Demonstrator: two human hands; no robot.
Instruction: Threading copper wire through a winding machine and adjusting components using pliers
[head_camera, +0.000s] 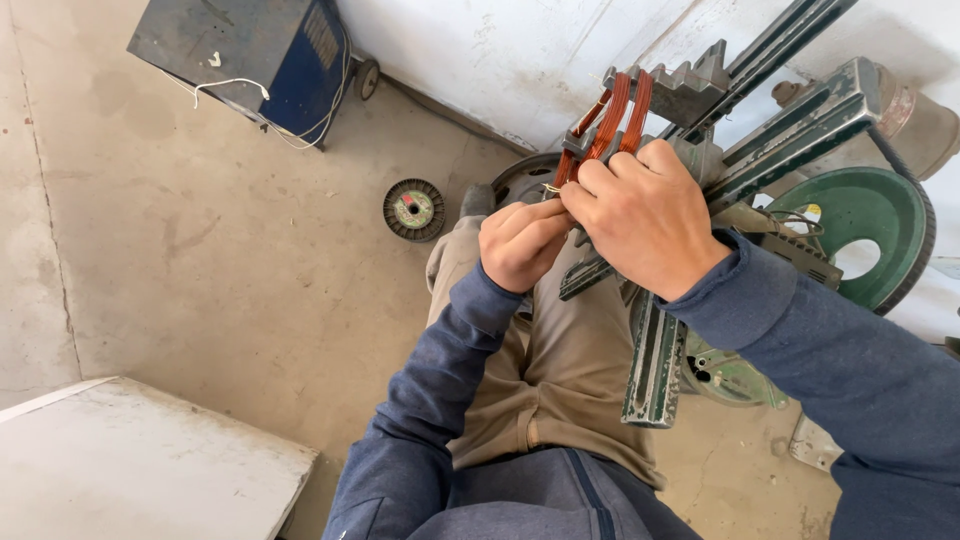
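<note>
Winding looks well on: copper coils already sit in a few bundles on the stepped former, up against the white wall. Judged from the turns laid, some winding is done; the loose wire end at the coils' lower edge is not yet tied off or cut, as far as can be seen.

Right hand lies just below the coils, fingers curled onto the lowest bundle, grasping it. Left hand just beside it, below and left of the coils, fingertips pinched together at the wire end; what exactly it pinches is too small to tell.

Green metal frame runs down from the coils across the lap. Green wheel with belt, right of the coils. Wire spool on the floor, left of the coils. Blue box with white cord farther left, near the wall. Grey slab well below and left.
</note>
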